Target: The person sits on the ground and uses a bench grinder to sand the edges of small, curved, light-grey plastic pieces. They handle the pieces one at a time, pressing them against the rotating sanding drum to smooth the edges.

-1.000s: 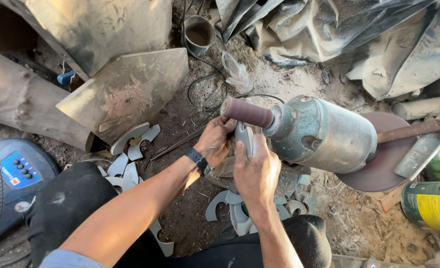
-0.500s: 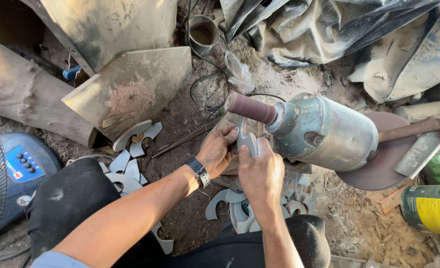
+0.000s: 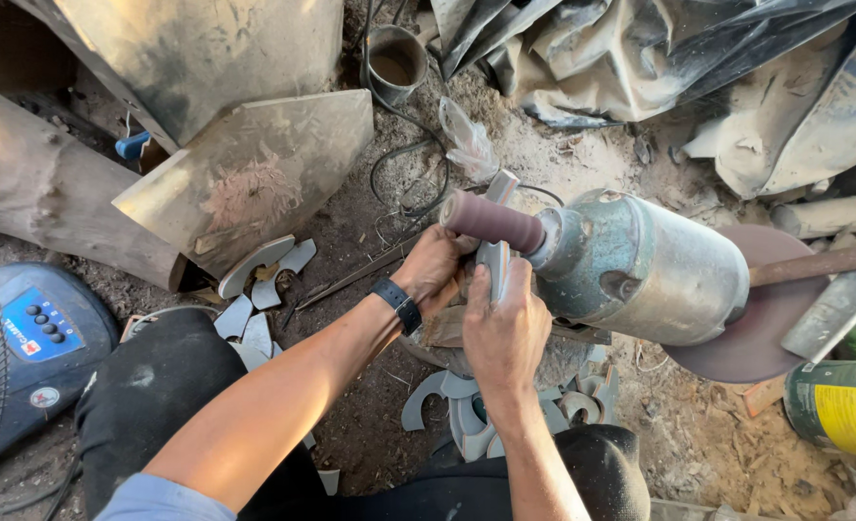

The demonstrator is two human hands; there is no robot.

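Grinding step: both hands, left hand (image 3: 435, 273) and right hand (image 3: 505, 323), pinch a curved blade (image 3: 497, 262) under the drum (image 3: 492, 221); next calls for steady pressure, fingers clear.

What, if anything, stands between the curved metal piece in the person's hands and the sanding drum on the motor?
Nothing visible does. Both the left hand and right hand hold the metal piece right up against the underside of the sanding drum.
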